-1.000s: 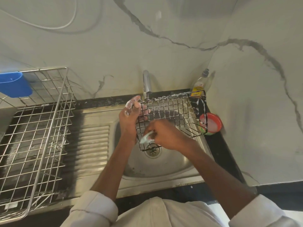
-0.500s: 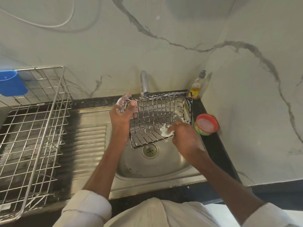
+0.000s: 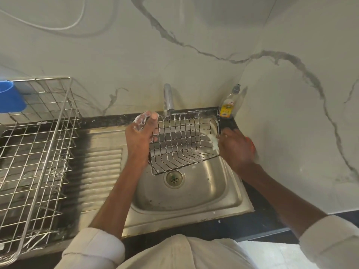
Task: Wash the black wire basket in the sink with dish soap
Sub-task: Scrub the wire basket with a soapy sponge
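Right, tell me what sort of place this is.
Most likely a home kitchen, at the washing-up spot. A steel sink with a ribbed draining board sits under a tap, a dish soap bottle stands in the corner of the marble-look wall, and a wire drying rack sits to the left.

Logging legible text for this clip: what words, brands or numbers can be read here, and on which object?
Dish soap bottle: yellow label with a small red and white mark, print too small and blurred to read.
Nothing else in view carries text.
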